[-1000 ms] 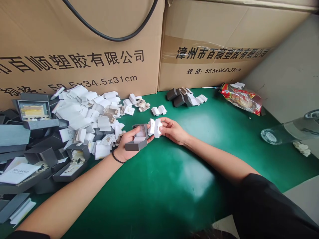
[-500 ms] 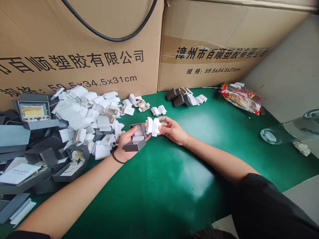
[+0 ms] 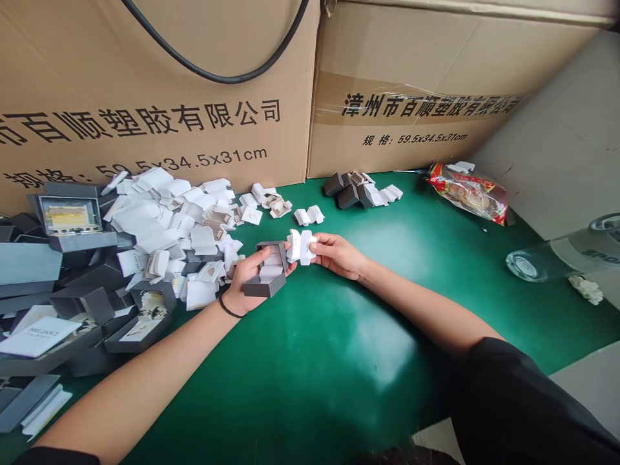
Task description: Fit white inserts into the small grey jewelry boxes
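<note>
My left hand (image 3: 245,281) holds a small dark grey jewellery box (image 3: 266,274) with its lid up and a pale lining inside; the thumb lies over the lid's edge. Just right of the box, a white folded insert (image 3: 306,247) with small print is pinched in my right hand (image 3: 336,254). The left fingertips reach behind the insert's left part; whether they grip it is hidden. Behind it on the table lies another white insert (image 3: 309,215). A heap of white inserts (image 3: 169,213) spreads left of my left hand.
Dark boxes (image 3: 82,284) are piled at the left. Several small boxes and inserts (image 3: 358,189) sit at the back middle. A red food packet (image 3: 467,192) and a clear bottle (image 3: 557,255) lie at the right. Large cartons (image 3: 411,77) stand behind the green table (image 3: 320,387).
Both hands, the box and the white insert have shifted very slightly to the right in view. The insert has turned a little more upright. Both grips stay the same.
</note>
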`<state>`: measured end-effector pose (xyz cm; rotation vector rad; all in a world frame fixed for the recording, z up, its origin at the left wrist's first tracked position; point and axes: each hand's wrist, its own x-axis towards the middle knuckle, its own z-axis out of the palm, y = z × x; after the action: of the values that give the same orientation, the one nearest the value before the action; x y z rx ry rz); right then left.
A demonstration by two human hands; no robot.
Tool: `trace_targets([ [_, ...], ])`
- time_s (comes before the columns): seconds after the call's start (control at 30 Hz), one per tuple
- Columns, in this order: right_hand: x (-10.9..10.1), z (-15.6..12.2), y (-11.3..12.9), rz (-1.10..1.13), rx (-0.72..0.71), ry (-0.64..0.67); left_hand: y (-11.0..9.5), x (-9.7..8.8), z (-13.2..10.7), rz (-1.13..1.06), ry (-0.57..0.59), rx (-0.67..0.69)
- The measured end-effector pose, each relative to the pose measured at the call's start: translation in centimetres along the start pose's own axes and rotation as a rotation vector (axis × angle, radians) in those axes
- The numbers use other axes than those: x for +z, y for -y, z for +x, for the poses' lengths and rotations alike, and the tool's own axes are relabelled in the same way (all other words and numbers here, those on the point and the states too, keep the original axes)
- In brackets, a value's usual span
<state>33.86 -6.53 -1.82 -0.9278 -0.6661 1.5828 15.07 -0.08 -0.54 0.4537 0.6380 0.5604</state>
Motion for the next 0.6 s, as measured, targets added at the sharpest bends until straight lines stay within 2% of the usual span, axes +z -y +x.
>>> trace_targets([
  [0.23,0.11,-0.14,-0.35,-0.023,-0.080,-0.015,0.14,-0.17,0.23,0.006,0.014,-0.026],
  [0.47,0.69,-0.22,-0.76,-0.102,-0.176,-0.158,0.03,-0.40,0.33,0.029,0.008,-0.030],
  [0.6,0.69,-0.28,-1.04,-0.137,-0.220,-0.186,0.00,-0.63,0.38,0.037,0.028,-0.024],
])
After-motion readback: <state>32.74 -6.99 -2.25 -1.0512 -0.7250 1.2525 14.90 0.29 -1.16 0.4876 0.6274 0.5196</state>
